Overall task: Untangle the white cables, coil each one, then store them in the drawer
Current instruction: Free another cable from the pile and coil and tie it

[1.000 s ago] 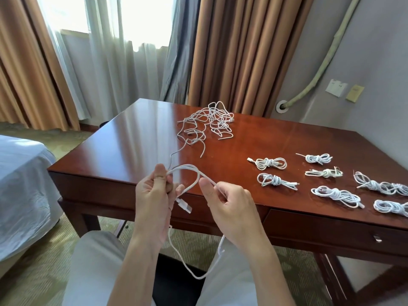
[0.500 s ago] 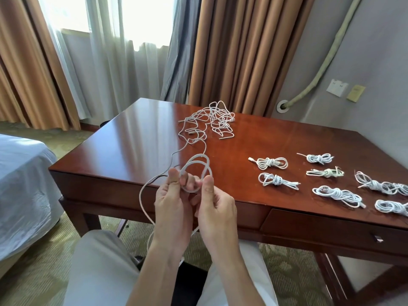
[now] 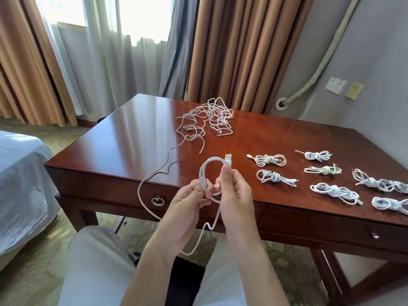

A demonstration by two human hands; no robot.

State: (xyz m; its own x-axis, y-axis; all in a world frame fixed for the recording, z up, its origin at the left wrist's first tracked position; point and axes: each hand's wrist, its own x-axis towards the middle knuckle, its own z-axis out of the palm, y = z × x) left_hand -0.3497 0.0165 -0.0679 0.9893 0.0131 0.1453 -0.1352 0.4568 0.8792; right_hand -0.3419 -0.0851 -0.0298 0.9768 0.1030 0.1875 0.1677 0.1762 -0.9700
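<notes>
Since half a second ago another loop of the cable (image 3: 206, 173) stands above my fingertips, left hand (image 3: 189, 203) and right hand (image 3: 234, 191) both pinching it (coiling underway, tail trailing to the tangle (image 3: 207, 118)).

The cable (image 3: 204, 171) I hold is white, its USB plug (image 3: 228, 157) silver-tipped. The tangled cables (image 3: 209, 118) and the coiled bundles (image 3: 270, 160) are white too, one bundle (image 3: 323, 170) faintly greenish. The surface (image 3: 132, 133) is glossy reddish-brown wood. The curtains (image 3: 238, 51) are tan, the sheers (image 3: 106, 51) white, my trousers (image 3: 97, 261) light grey, the carpet (image 3: 26, 279) patterned olive.
</notes>
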